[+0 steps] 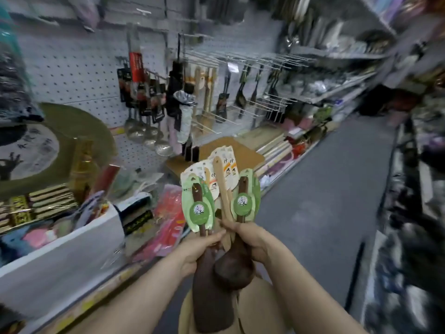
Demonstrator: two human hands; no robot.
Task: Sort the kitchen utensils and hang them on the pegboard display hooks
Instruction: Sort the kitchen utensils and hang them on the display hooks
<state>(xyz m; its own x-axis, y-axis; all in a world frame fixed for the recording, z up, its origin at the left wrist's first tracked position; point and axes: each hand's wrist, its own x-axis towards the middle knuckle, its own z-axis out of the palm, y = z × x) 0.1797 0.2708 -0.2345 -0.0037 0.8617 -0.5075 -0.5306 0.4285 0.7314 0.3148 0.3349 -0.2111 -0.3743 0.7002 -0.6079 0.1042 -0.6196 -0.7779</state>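
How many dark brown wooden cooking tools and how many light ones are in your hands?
Dark brown utensils: 2
Light wooden utensil: 1 plainly seen; the white tags may hide more
Total: 3 that can be counted, gripped together by the left hand and the right hand

A grey floor runs down the aisle on the right. At lower left stands a white box with pink and blue items inside, hard to tell apart. Just beside it lie red packets. Behind it stands an amber bottle before a round gold-rimmed plate. Farther along sit a cardboard box and pale boards — blurred.
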